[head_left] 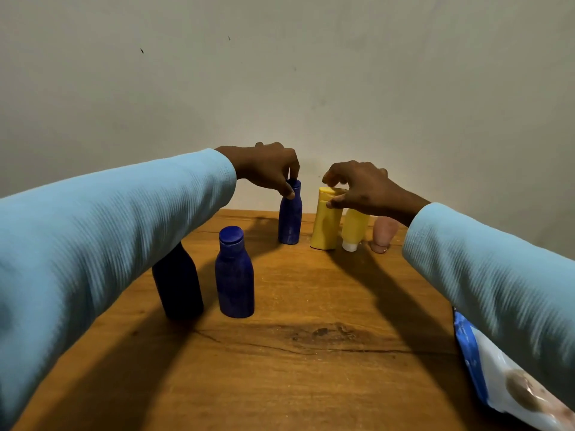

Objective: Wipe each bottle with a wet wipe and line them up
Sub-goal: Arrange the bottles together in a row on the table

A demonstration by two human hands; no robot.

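A plain pale wall [311, 73] rose behind a wooden table [311, 353] that filled the lower view. Both arms in light blue sleeves [109, 231] reached across it toward the far edge. The left hand [267, 169] had its thumb and fingertips closed on the cap of the far blue bottle [290, 219], which stood upright on the wood. Just beside it, the right hand [361, 189] pinched the lid of the yellow bottle [325, 225], thumb in front and fingers over the top. Right of that stood a yellow tube [354, 231] on its white cap and a pink bottle [383, 233], partly hidden by the right wrist. Nearer the camera, a second blue bottle [234, 275] stood clear, and a third, darker one [177, 284] was partly covered by the left sleeve. A wet wipe pack [504, 374] lay at the near right edge.
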